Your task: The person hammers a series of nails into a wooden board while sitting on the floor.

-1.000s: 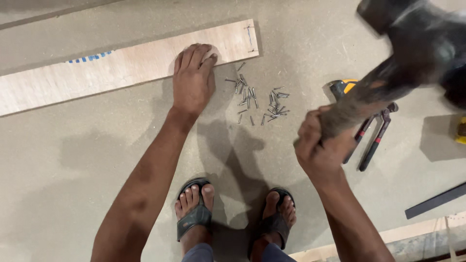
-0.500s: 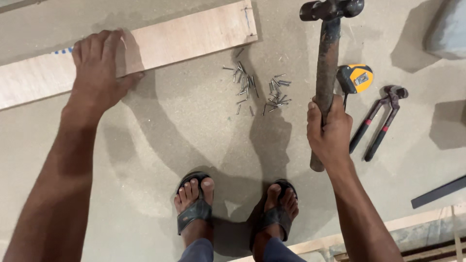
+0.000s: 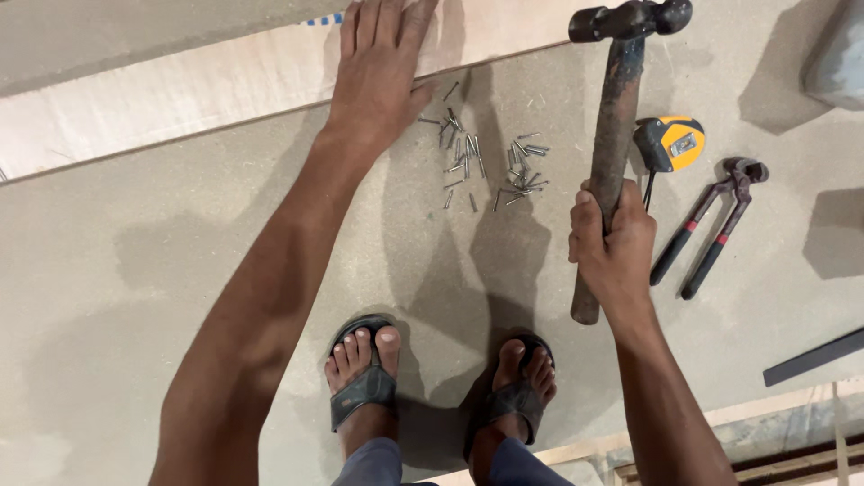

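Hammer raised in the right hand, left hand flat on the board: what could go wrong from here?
1. The left hand lies flat on the wooden board, so a blow from the hammer in the right hand landing there might catch fingers.
2. Loose nails lie scattered close to feet in open sandals; a step forward may meet one.

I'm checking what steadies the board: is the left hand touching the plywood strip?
Touching. In the head view the left hand lies flat with palm and fingers spread on the plywood strip; no gap shows between them.
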